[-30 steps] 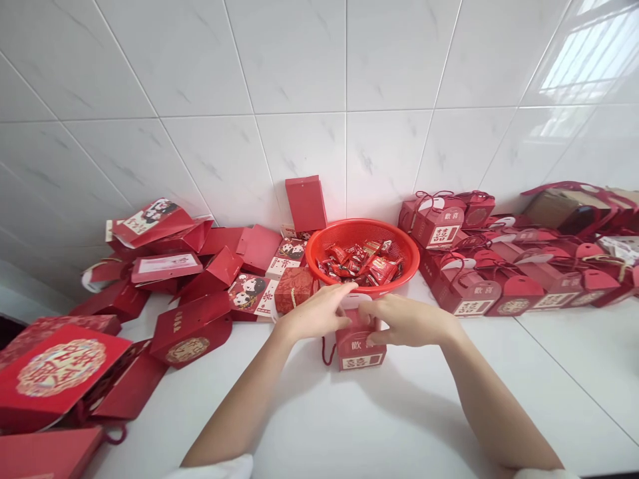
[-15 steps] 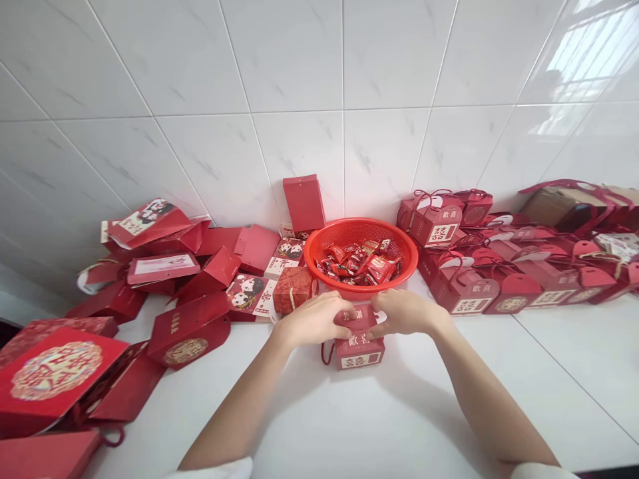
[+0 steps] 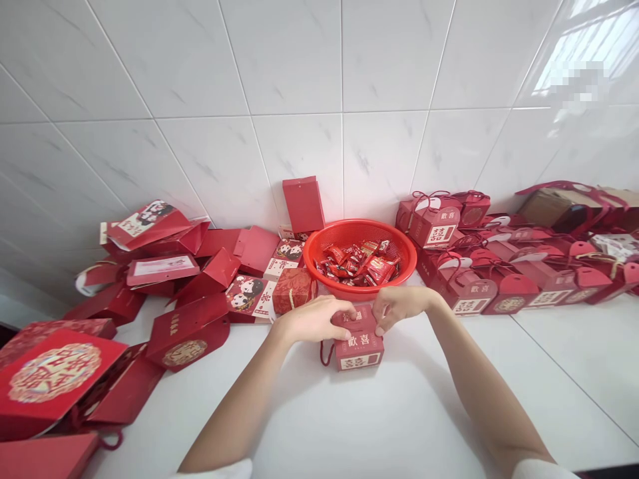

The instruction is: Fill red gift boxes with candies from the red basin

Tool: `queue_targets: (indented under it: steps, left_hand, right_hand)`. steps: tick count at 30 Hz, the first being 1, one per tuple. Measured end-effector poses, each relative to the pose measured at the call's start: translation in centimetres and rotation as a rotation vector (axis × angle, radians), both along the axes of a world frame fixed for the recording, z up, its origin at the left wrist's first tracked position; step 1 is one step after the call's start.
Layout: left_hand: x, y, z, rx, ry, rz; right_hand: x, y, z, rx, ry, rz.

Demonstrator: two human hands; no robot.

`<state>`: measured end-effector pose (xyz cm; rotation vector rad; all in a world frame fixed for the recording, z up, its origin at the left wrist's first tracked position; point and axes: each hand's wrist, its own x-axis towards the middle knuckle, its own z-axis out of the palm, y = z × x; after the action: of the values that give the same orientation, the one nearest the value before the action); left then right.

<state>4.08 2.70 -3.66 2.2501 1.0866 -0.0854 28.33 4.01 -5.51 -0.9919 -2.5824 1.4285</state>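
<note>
A small red gift box with white characters sits on the white surface in front of the red basket. My left hand grips its left side, thumb on the top face and fingers at the back. On the right side of the box is my right hand, fingers curled and thumb and fingertips at the edge of the top. A dark red cord loop sticks out at the box's left. Behind it, the red basket holds wrapped candies.
Flat and opened red boxes are heaped on the left. Closed red boxes with cord handles stand in rows and a stack at the right. A plain red box leans on the tiled wall behind the basket.
My right hand has shifted slightly, its thumb moving from the middle of the box top towards the right edge. The left hand and the box stay nearly where they were.
</note>
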Motion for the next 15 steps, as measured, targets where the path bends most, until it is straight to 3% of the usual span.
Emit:
queue_targets:
  steps: [3,7,15]
  left_hand:
    - [0.0,0.3,0.0,-0.030,-0.011,-0.035]
    - [0.1,0.9,-0.3,-0.055,-0.012,-0.046]
    - [0.1,1.2,-0.7,-0.122,-0.071,-0.030]
  right_hand:
    - [0.0,0.3,0.1,-0.096,0.026,-0.018]
    - [0.1,-0.2,1.0,-0.112,0.068,-0.068]
    - [1.0,-1.7,3.0,-0.239,0.424,-0.249]
